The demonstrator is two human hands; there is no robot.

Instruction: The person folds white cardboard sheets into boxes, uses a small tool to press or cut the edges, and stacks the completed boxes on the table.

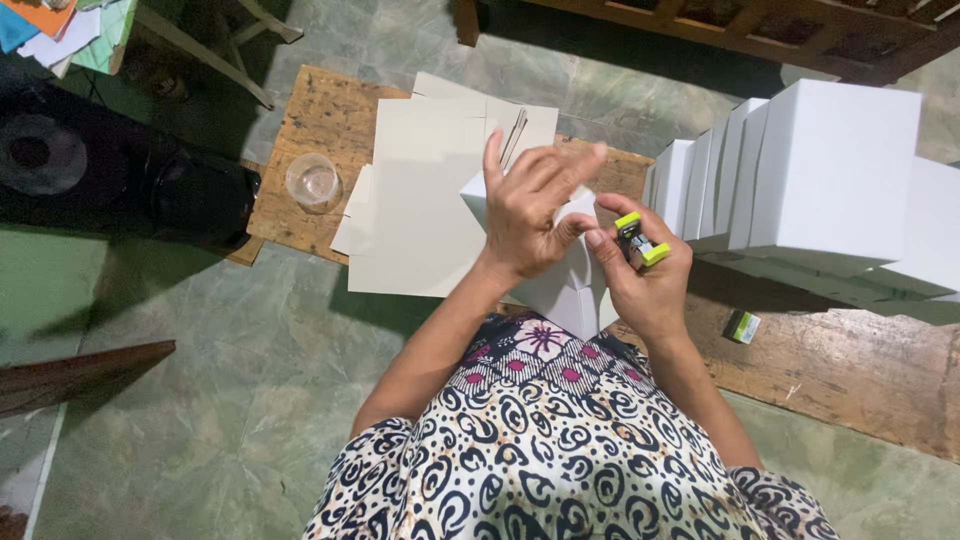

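Near the middle of the frame the left hand (pixel 530 215) presses on a white cardboard box (pixel 565 285) held above the lap, its fingers spread and curled over the top edge. The right hand (pixel 640 275) is closed around a small yellow-green stapler (pixel 638 240), which sits just beside the box's upper corner, touching or nearly touching a folded flap; whether the stapler's mouth is on the card cannot be told.

Judging by what lies about, the work is well under way. At the right of the frame a row of finished white boxes (pixel 800 170) stands packed side by side on a low wooden board (pixel 840 370), so many are already done. To the left of the hands a stack of flat cream card sheets (pixel 430 200) lies on a second wooden board (pixel 310 120), so a fair number seem left to fold. The box in hand looks formed but not yet fastened.

That box is plain white, unprinted, with crisp folded edges; its lower part is hidden behind the wrists. A clear plastic cup (pixel 313 181) stands beside the sheets, and a small green packet (pixel 741 326) lies on the board at right.
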